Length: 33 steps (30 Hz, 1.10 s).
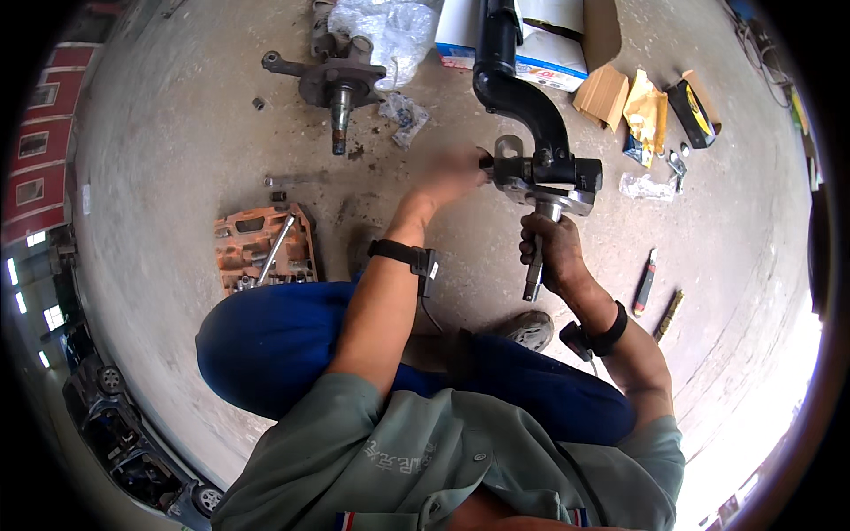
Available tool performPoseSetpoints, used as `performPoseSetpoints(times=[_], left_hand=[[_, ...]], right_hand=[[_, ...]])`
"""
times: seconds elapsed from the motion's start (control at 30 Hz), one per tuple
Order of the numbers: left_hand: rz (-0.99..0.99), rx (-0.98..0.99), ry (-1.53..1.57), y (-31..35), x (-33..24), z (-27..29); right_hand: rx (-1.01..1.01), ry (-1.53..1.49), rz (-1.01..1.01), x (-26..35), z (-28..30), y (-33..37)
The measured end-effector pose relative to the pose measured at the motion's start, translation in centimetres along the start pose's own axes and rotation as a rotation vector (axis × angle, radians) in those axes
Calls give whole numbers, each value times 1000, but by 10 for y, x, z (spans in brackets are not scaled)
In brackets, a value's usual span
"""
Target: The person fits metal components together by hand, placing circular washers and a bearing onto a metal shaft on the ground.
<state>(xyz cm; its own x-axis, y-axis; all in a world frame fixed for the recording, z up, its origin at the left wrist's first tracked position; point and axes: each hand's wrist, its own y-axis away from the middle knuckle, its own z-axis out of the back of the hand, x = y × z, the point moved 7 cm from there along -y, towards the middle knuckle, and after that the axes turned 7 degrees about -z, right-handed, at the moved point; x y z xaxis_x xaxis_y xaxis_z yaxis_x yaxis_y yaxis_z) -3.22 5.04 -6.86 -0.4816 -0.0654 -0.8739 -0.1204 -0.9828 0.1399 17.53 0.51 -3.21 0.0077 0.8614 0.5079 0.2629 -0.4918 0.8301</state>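
Two hands worked on one steering knuckle assembly (pixel 544 173), held in the air above the concrete floor (pixel 177 150) in front of the crouching person's knees. The right hand (pixel 553 252) was closed around the downward-pointing spindle shaft (pixel 536 265), bearing the weight. The left hand (pixel 456 173) was blurred at the assembly's left side, touching it; whether its fingers were closed could not be determined. A black strut (pixel 513 84) rose from the knuckle toward the far boxes. The assembly appeared heavy, rigid, cast metal, likely greasy; the spindle and the clamp body looked the soundest places to grip. A second knuckle (pixel 336 84) stood on the floor, well apart to the left, next to a crumpled plastic bag (pixel 390 31). An orange socket case (pixel 261 248) with a ratchet lay near the left knee. Cardboard boxes (pixel 540 44), torn packaging (pixel 642 115), and a red-handled tool (pixel 646 283) lay right of the work, none obstructing it.
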Motion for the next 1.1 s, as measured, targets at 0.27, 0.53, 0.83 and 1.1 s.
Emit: performPoseSetpoints(times=[0.27,0.53,0.83,1.1], left_hand=[[581,-257,322,24,63,-4],[496,-506,470,16,66,-12],[561,-517,575,21,63,-11],[579,-484,640,23,59,-11]], right_hand=[[-10,95,34,9,2,8],[-84,40,22,11,-1,11],[-96,53,5,9,-1,8],[-104,69,11,9,1,7]])
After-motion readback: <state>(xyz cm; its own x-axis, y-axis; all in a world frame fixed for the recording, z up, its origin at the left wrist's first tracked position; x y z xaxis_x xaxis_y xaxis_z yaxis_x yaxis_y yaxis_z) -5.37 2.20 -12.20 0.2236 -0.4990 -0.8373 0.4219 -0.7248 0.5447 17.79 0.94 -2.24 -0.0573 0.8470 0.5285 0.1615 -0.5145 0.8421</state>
